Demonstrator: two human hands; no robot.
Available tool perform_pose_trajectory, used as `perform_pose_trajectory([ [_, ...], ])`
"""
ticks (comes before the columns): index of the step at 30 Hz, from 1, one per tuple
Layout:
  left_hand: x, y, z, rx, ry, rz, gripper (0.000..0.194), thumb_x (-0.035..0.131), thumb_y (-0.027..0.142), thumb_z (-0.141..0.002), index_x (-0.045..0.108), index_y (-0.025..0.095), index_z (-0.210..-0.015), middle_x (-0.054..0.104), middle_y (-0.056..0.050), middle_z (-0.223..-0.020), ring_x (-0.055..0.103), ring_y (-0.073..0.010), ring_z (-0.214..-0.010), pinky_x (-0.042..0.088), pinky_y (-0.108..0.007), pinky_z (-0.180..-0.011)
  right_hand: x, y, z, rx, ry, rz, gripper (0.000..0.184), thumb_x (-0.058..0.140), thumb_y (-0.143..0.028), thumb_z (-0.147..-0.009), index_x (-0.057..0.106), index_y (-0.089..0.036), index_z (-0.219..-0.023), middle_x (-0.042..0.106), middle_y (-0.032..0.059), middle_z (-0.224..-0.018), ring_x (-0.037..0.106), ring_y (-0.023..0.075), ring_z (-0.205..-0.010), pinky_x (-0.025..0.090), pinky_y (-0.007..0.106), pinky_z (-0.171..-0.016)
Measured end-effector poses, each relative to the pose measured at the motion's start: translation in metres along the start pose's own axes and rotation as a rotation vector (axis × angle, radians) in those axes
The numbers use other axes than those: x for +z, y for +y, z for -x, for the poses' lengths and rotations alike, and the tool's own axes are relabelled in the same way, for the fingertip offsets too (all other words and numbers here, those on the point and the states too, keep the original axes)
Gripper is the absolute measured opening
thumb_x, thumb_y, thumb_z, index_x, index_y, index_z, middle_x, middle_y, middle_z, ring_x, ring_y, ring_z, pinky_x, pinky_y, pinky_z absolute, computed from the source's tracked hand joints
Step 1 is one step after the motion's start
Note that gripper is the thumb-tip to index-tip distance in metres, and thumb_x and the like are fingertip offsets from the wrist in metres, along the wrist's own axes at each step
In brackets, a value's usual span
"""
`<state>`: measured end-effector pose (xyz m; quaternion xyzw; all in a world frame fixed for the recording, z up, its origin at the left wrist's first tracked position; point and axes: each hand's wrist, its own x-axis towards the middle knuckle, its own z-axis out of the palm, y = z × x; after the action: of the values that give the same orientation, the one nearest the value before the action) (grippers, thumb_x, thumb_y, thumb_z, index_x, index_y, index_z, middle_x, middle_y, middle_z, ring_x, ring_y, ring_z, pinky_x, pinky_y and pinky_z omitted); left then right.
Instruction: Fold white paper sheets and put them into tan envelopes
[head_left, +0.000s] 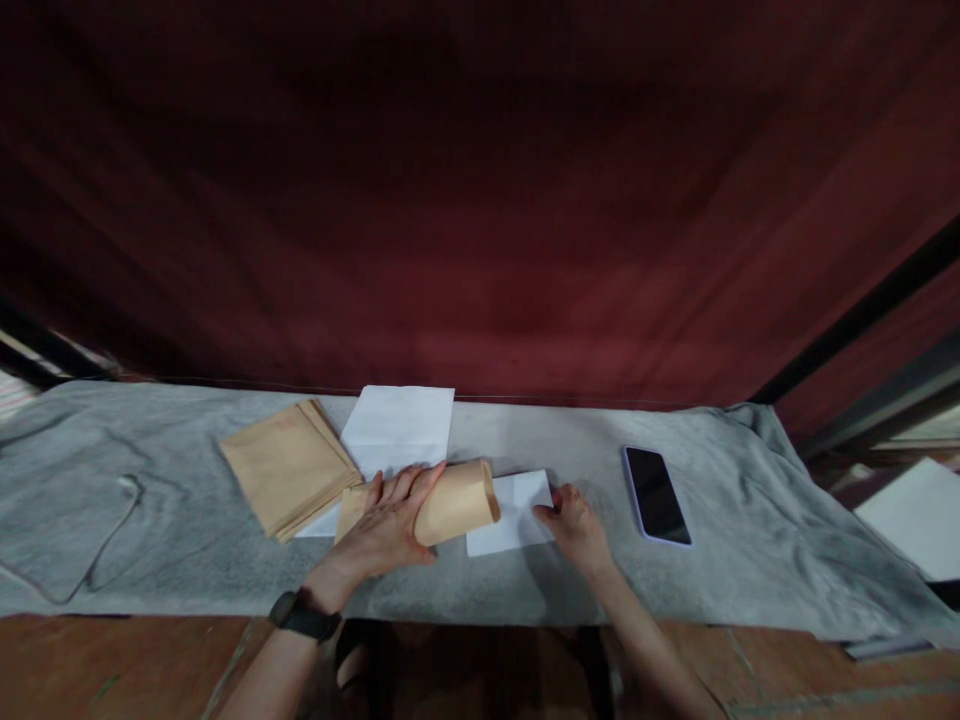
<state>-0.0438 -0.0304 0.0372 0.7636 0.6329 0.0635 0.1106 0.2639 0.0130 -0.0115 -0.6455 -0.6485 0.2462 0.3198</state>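
My left hand (391, 520), with a dark watch on its wrist, lies spread over a brown paper envelope (456, 503) and presses it down. The envelope's right end bulges upward into a curved opening. Just right of that opening is a folded white sheet of paper (510, 512), flat on the cloth. My right hand (574, 522) pinches the sheet's right edge between thumb and fingers. Whether the sheet's left end reaches inside the envelope cannot be made out.
A stack of brown envelopes (289, 465) lies to the left, beside white sheets (401, 425) at the back. A phone (658, 495) rests on the right. Grey cloth (727, 480) covers the bench, and a white cable (101, 550) crosses its left end. Behind hangs a dark red curtain (480, 220).
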Motion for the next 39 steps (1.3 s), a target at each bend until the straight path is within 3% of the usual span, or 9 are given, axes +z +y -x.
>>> perform_pose_trajectory([
  [4,-0.002,-0.004,0.000,0.002,0.011,-0.002,0.115,0.075,0.037,-0.060,0.013,0.032,-0.157,0.038,-0.011,-0.151,0.033,-0.0353,-0.142,0.002,-0.060,-0.118,-0.019,0.010,-0.021,-0.023,0.069,-0.344,0.034,0.066,-0.055,-0.074,0.048,-0.025,-0.070,0.051,-0.0037,-0.061,0.050,0.0171,-0.059,0.038,0.030,-0.060],
  [7,0.001,-0.005,-0.001,0.015,0.047,-0.010,0.116,0.075,0.037,-0.060,0.012,0.032,-0.157,0.037,-0.012,-0.151,0.031,-0.0356,-0.143,0.002,-0.061,-0.118,-0.030,0.010,-0.030,0.011,0.181,-0.569,0.041,0.067,-0.061,-0.074,0.047,-0.025,-0.077,0.051,-0.0047,-0.067,0.049,0.0155,-0.063,0.039,0.028,-0.061],
  [10,0.007,-0.006,-0.003,0.016,0.083,-0.017,0.118,0.076,0.036,-0.060,0.010,0.031,-0.157,0.036,-0.012,-0.152,0.026,-0.0361,-0.145,0.003,-0.061,-0.118,-0.030,0.002,-0.028,0.057,0.191,-0.746,0.044,0.071,-0.060,-0.073,0.046,-0.025,-0.081,0.048,-0.0057,-0.070,0.047,0.0142,-0.064,0.039,0.027,-0.061],
  [15,0.011,-0.009,-0.009,0.008,0.073,-0.018,0.120,0.076,0.037,-0.060,0.007,0.031,-0.158,0.035,-0.013,-0.153,0.019,-0.0369,-0.148,0.003,-0.062,-0.117,-0.020,-0.007,-0.018,-0.020,0.168,-0.668,0.041,0.070,-0.060,-0.076,0.050,-0.025,-0.082,0.048,-0.0051,-0.070,0.046,0.0148,-0.066,0.040,0.027,-0.063],
  [21,0.012,-0.013,-0.009,0.018,0.066,-0.011,0.120,0.076,0.038,-0.060,0.007,0.031,-0.158,0.036,-0.012,-0.153,0.021,-0.0363,-0.148,0.004,-0.061,-0.118,-0.027,-0.008,-0.021,-0.027,0.194,-0.650,0.039,0.072,-0.057,-0.077,0.050,-0.025,-0.078,0.050,-0.0052,-0.068,0.048,0.0144,-0.065,0.040,0.027,-0.062],
  [25,0.012,-0.014,-0.012,-0.008,0.107,-0.034,0.119,0.076,0.039,-0.061,0.006,0.030,-0.158,0.037,-0.012,-0.153,0.022,-0.0366,-0.147,0.004,-0.061,-0.118,-0.029,-0.009,-0.020,-0.022,-0.009,-0.728,0.035,0.072,-0.055,-0.077,0.058,-0.023,-0.081,0.060,-0.0022,-0.070,0.056,0.0166,-0.067,0.044,0.028,-0.062],
  [29,0.009,-0.014,-0.014,-0.020,0.155,-0.075,0.117,0.075,0.039,-0.063,0.009,0.029,-0.158,0.037,-0.013,-0.152,0.022,-0.0374,-0.147,0.004,-0.061,-0.118,-0.032,-0.005,-0.022,-0.013,-0.145,-0.654,0.035,0.069,-0.056,-0.078,0.069,-0.021,-0.082,0.066,0.0007,-0.072,0.059,0.0184,-0.068,0.048,0.028,-0.060],
  [33,0.007,-0.012,-0.015,-0.010,0.168,-0.093,0.115,0.075,0.039,-0.063,0.010,0.028,-0.158,0.037,-0.014,-0.153,0.022,-0.0379,-0.147,0.004,-0.060,-0.118,-0.037,-0.004,-0.024,0.114,-0.088,-0.790,0.040,0.073,-0.058,-0.071,0.070,-0.021,-0.086,0.065,-0.0007,-0.068,0.056,0.0168,-0.058,0.048,0.027,-0.046],
  [39,0.008,-0.007,-0.015,-0.006,0.169,-0.065,0.117,0.076,0.037,-0.062,0.009,0.029,-0.157,0.037,-0.013,-0.153,0.021,-0.0382,-0.147,0.005,-0.060,-0.118,-0.036,-0.010,-0.023,0.174,0.078,-0.920,0.045,0.074,-0.055,-0.072,0.071,-0.021,-0.101,0.072,0.0038,-0.092,0.063,0.0204,-0.078,0.054,0.029,-0.060],
])
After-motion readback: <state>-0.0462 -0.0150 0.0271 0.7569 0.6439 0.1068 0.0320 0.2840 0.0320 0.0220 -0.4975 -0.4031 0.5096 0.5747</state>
